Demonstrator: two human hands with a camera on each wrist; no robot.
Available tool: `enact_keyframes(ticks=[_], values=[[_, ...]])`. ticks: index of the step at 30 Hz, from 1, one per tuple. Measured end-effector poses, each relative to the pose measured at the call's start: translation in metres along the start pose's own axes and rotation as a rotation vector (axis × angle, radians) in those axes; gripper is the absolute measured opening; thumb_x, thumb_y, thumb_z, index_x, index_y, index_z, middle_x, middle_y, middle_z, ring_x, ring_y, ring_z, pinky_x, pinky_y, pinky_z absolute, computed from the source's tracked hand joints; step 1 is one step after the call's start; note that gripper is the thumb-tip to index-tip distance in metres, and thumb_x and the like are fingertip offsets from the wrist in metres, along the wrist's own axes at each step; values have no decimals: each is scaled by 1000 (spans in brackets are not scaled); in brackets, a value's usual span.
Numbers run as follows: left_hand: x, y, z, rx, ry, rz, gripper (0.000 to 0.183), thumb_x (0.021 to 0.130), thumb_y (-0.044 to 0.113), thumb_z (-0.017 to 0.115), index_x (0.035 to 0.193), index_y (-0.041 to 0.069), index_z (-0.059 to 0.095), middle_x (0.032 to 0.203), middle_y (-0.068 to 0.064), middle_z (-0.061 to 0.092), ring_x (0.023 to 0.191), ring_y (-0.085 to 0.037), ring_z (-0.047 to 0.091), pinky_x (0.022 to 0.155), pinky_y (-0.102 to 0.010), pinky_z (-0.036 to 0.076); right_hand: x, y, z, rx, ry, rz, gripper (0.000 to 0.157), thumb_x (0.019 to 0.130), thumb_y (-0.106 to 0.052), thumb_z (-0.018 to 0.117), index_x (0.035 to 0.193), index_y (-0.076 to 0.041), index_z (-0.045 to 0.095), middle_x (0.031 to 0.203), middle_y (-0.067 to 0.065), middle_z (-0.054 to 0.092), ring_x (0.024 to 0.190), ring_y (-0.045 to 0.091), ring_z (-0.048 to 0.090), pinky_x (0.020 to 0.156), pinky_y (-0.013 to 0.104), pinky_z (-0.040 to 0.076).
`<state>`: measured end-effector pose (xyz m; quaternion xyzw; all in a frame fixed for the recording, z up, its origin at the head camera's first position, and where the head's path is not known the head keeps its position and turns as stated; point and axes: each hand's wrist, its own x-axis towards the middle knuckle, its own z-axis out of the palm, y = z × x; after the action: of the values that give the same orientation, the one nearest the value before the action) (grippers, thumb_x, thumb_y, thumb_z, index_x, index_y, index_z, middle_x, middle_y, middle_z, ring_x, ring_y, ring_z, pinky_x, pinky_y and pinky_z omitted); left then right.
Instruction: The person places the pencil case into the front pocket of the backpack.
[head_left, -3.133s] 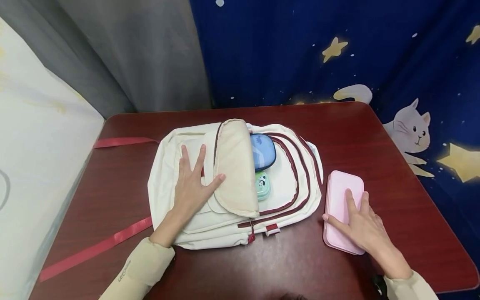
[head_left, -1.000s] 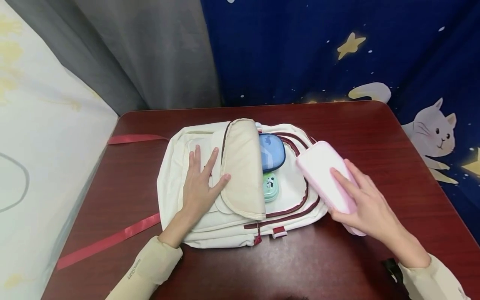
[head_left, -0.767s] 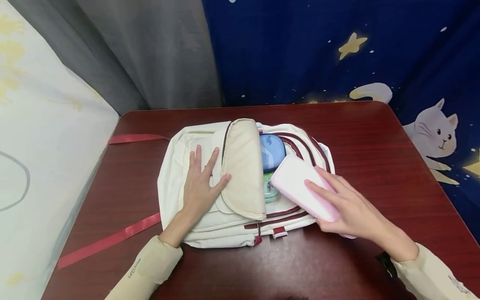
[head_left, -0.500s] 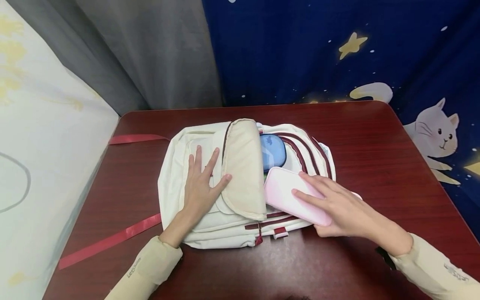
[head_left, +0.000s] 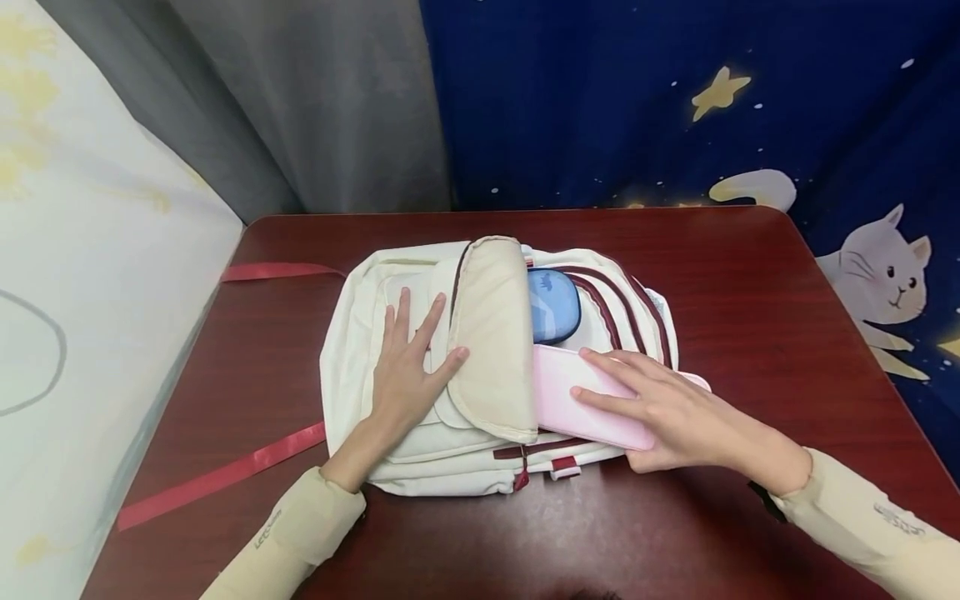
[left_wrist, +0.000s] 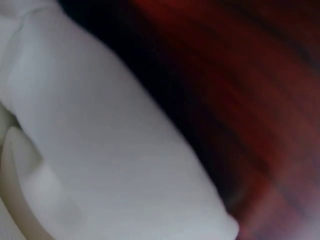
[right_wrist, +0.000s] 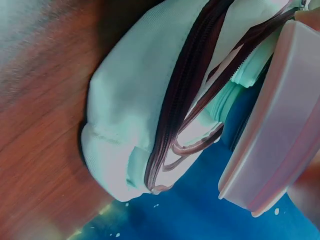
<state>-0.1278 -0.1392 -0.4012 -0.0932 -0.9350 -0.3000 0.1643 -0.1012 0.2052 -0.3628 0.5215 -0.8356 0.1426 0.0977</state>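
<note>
A cream backpack (head_left: 352, 325) with dark red zips lies on the table, its flap (head_left: 491, 342) folded across its middle. My left hand (head_left: 405, 375) rests on the bag with spread fingers, the thumb touching the flap. My right hand (head_left: 667, 408) grips a pink pencil case (head_left: 558, 392), whose left end is tucked under the flap's edge. Beside it, a blue zip case (head_left: 553, 304) sits partly beneath the flap. In the right wrist view, the pink pencil case (right_wrist: 280, 130) stands over the bag's unzipped opening, with pale green items (right_wrist: 250, 65) showing inside. The left wrist view holds mostly white fabric (left_wrist: 110, 125).
The dark red wooden table (head_left: 735, 283) runs out past the bag on all sides. Red straps (head_left: 225, 475) trail off to the left. Behind stand a grey curtain (head_left: 360, 108) and a blue starry curtain (head_left: 570, 108).
My right hand has lifted the pink pencil case from the table's right side and carried it left onto the bag, its end now under the flap. The green panda box is covered. My left hand stays put.
</note>
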Motion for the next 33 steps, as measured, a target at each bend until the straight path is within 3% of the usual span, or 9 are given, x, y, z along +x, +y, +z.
enact_keyframes(ticks=[12, 18, 25, 33], values=[[-1, 3, 0, -6, -4, -11, 68, 85, 59, 51, 145, 41, 26, 156, -4, 4, 138, -39, 4, 83, -65, 39, 12, 7, 7, 83, 42, -52, 80, 54, -29, 74, 131, -19, 57, 143, 16, 37, 117, 29, 42, 98, 33, 25], [-1, 3, 0, 3, -15, -10, 67, 86, 60, 49, 145, 42, 24, 156, -3, 3, 139, -38, 4, 79, -65, 41, 21, 11, 11, 128, 2, -47, 80, 55, -26, 71, 133, -23, 54, 145, 13, 34, 121, 29, 37, 97, 40, 26], [0, 2, 1, 22, -7, 36, 67, 86, 61, 47, 146, 41, 25, 155, -7, 8, 138, -39, 6, 75, -62, 45, 34, 10, 21, 183, -22, -48, 81, 54, -24, 71, 133, -26, 54, 146, 11, 33, 124, 27, 34, 97, 40, 30], [0, 1, -1, 18, 7, 35, 66, 86, 61, 47, 145, 40, 28, 155, -6, 8, 138, -39, 6, 75, -62, 45, 46, 9, 26, 153, -46, -47, 71, 56, -28, 74, 126, -23, 61, 143, 13, 35, 124, 29, 31, 97, 43, 30]])
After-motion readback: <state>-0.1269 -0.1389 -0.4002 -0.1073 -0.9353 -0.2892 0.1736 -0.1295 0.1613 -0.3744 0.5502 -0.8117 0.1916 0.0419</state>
